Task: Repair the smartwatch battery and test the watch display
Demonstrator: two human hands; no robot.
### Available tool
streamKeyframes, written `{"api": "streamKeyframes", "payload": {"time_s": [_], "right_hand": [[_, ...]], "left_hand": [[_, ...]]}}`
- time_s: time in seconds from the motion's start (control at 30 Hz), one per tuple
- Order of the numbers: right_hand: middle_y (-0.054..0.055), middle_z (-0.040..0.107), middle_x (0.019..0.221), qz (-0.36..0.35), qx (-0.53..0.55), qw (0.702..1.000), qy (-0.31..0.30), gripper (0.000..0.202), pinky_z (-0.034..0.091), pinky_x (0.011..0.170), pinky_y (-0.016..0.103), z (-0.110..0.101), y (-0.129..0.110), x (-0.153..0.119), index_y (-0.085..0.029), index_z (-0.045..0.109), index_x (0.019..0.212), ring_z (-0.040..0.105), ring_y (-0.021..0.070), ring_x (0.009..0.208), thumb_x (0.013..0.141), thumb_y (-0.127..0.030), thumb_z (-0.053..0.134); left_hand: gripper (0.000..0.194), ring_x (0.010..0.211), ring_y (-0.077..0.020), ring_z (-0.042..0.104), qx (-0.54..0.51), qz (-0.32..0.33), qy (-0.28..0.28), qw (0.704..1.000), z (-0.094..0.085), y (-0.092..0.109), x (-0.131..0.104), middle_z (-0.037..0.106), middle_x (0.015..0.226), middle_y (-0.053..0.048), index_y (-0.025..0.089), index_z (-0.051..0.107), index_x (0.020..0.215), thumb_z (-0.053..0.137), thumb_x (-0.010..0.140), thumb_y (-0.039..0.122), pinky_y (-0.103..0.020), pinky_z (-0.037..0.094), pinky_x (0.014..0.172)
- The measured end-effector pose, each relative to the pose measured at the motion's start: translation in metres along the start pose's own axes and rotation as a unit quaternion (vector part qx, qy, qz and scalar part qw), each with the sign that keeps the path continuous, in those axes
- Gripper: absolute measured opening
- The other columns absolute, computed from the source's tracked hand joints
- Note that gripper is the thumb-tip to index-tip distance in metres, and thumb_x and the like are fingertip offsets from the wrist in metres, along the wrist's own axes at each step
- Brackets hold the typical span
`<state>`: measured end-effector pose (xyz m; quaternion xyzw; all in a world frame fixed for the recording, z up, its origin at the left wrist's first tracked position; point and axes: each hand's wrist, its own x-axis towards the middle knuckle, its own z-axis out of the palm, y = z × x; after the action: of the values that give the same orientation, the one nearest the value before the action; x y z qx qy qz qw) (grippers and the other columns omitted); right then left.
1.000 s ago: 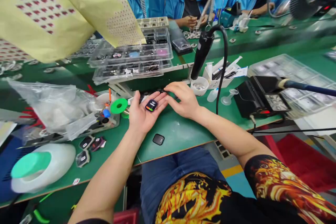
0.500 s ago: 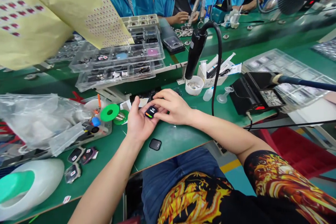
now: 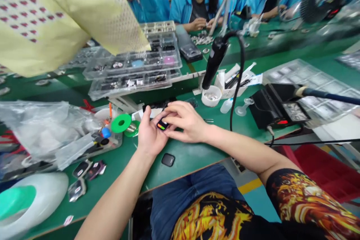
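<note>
A small dark device with a lit, coloured screen [image 3: 162, 124] rests in the fingers and palm of my left hand [image 3: 152, 135], which is turned up with its thumb raised. Over it, my right hand [image 3: 187, 122] reaches from the right, its fingertips touching the screen and partly covering it. On the green bench [image 3: 194, 153], just below both hands, lies a black rounded-square piece [image 3: 168, 159]. Behind the hands, dark parts [image 3: 157, 104] are partly hidden.
Left are green spools [image 3: 121, 123], a plastic bag [image 3: 42, 127], watch-like pieces [image 3: 81, 168] and a tape dispenser [image 3: 47, 198]. A black tool [image 3: 215, 60] hangs ahead near a white cup [image 3: 211, 96]. A black machine [image 3: 270, 108] stands right. People in blue sit opposite.
My right fingertips have shifted across the device and cover more of its upper screen. The whole view has moved slightly, so the bench things appear lower. The black piece still lies on the bench.
</note>
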<state>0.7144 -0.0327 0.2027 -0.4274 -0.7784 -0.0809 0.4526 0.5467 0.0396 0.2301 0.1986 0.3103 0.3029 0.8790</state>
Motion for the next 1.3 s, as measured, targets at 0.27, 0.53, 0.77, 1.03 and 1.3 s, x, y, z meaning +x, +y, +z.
{"api": "streamKeyframes", "payload": {"time_s": [0.27, 0.53, 0.77, 1.03, 1.3], "right_hand": [[0.018, 0.057, 0.153, 0.005, -0.024, 0.997, -0.074, 0.048, 0.047, 0.125, 0.056, -0.003, 0.001, -0.003, -0.020, 0.073, 0.138, 0.046, 0.0337, 0.152, 0.101, -0.050, 0.079], [0.017, 0.038, 0.174, 0.013, -0.006, 0.990, -0.137, 0.069, 0.033, 0.131, 0.069, -0.006, 0.001, 0.001, -0.030, 0.062, 0.154, 0.027, 0.0406, 0.166, 0.096, -0.058, 0.084], [0.017, 0.040, 0.172, 0.003, -0.001, 0.992, -0.128, 0.065, 0.034, 0.130, 0.070, -0.004, 0.000, 0.001, -0.027, 0.064, 0.152, 0.031, 0.0414, 0.165, 0.097, -0.056, 0.083], [0.017, 0.045, 0.169, -0.012, -0.001, 0.993, -0.120, 0.057, 0.036, 0.129, 0.068, -0.002, 0.003, -0.001, -0.027, 0.070, 0.143, 0.035, 0.0405, 0.163, 0.098, -0.062, 0.081], [0.016, 0.052, 0.162, 0.042, 0.022, 0.997, -0.056, 0.064, 0.041, 0.127, 0.067, -0.003, 0.005, 0.001, -0.027, 0.065, 0.150, 0.046, 0.0402, 0.156, 0.097, -0.058, 0.081]], "left_hand": [[0.056, 0.125, -0.0374, 0.078, 0.018, -0.004, 0.018, 1.000, -0.002, -0.001, 0.003, 0.082, 0.113, -0.022, 0.011, 0.076, 0.113, 0.047, 0.112, 0.058, -0.050, 0.070, 0.100], [0.060, 0.124, -0.0398, 0.078, -0.017, -0.008, -0.021, 1.000, 0.000, -0.002, 0.006, 0.083, 0.107, -0.020, 0.010, 0.078, 0.112, 0.049, 0.111, 0.062, -0.051, 0.068, 0.103], [0.064, 0.118, -0.0360, 0.080, -0.009, -0.012, -0.034, 0.999, -0.001, -0.001, 0.004, 0.082, 0.107, -0.021, 0.008, 0.078, 0.110, 0.048, 0.110, 0.065, -0.044, 0.069, 0.099], [0.063, 0.118, -0.0366, 0.080, -0.029, -0.013, -0.028, 0.999, 0.000, -0.001, 0.003, 0.082, 0.104, -0.020, 0.008, 0.078, 0.113, 0.050, 0.110, 0.065, -0.045, 0.069, 0.100], [0.066, 0.124, -0.0384, 0.078, 0.000, 0.000, -0.028, 1.000, -0.005, 0.000, 0.005, 0.083, 0.120, -0.023, 0.009, 0.079, 0.126, 0.050, 0.109, 0.065, -0.051, 0.069, 0.099]]}}
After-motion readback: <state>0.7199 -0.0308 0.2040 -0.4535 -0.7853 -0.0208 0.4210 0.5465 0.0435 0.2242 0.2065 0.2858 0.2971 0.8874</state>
